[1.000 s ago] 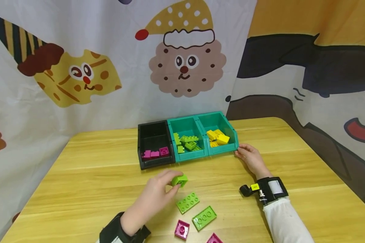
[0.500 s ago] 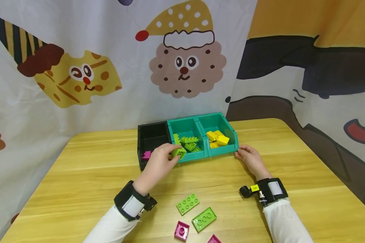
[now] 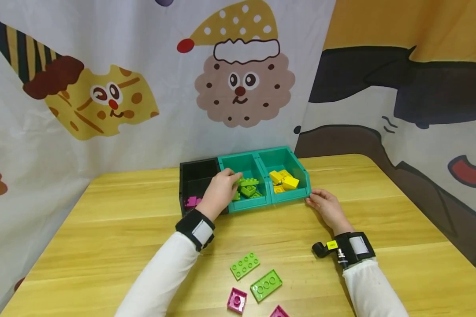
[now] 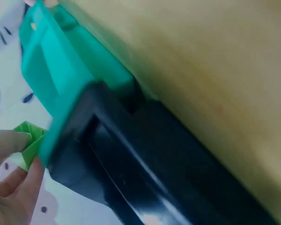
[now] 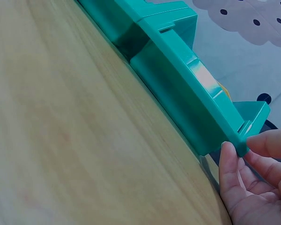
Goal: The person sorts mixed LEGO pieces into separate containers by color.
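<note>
My left hand (image 3: 219,193) reaches over the left side of the middle teal bin (image 3: 251,204). It pinches a lime-green toy building brick (image 4: 32,149) between thumb and fingers; in the head view the hand mostly hides that brick. Several green bricks (image 3: 248,190) lie inside this bin. At the front right corner of the right-hand teal bin (image 3: 293,194), my right hand (image 3: 328,210) holds the corner between thumb and fingers. Yellow bricks (image 3: 290,182) are in that bin. Magenta bricks (image 3: 192,201) lie in the black bin (image 3: 200,169), partly behind my left hand.
The three bins stand joined in a row near the back of the wooden table (image 3: 115,237). Nearer me lie a studded green brick (image 3: 244,266), an upturned green brick (image 3: 266,286) and two magenta bricks (image 3: 237,300). A printed curtain (image 3: 143,53) hangs behind.
My left hand has carried the green brick from above the table forward, past the front wall, to the middle teal bin. The right hand has stayed at the bin corner.
</note>
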